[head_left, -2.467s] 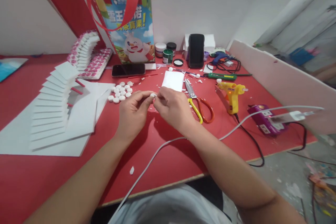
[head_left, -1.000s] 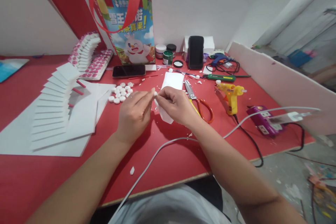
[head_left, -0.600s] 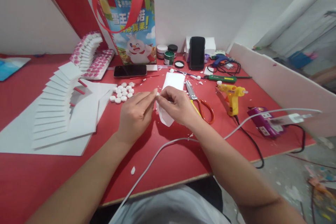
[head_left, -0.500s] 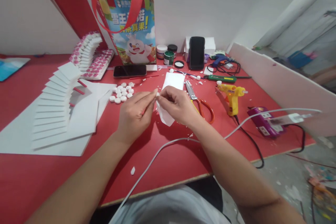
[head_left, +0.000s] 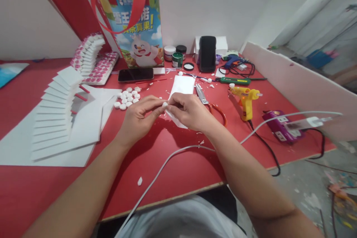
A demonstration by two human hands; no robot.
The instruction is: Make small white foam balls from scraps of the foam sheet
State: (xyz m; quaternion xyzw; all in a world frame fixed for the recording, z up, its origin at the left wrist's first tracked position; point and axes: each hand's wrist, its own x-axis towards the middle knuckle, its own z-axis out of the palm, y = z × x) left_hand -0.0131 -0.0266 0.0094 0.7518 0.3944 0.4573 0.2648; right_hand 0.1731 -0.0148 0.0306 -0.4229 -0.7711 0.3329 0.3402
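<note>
A small white roundish piece (head_left: 165, 105) is pinched between the fingertips of both hands, above the middle of the red table. My left hand (head_left: 141, 117) grips it with thumb and forefinger from the left. From the other side, the thumb and fingers of my right hand (head_left: 191, 111) close on it. Much of the piece is covered by the fingertips. A white sheet (head_left: 182, 84) lies beneath and behind my right hand. Several white rounded discs (head_left: 126, 97) sit in a cluster left of the hands. Orange-handled scissors (head_left: 206, 100) rest just beyond my right hand.
White boards (head_left: 86, 119) and a fanned stack of white strips (head_left: 52, 113) lie left. A yellow glue gun (head_left: 245, 100), purple box (head_left: 281, 126) and white cable (head_left: 173, 155) are right and in front. Phones, paint jars (head_left: 177, 59) and a carrier bag (head_left: 136, 26) stand behind.
My left fingers have shifted, and the white piece between the fingertips shows more plainly. My right hand has turned slightly. The whole view has moved a little.
</note>
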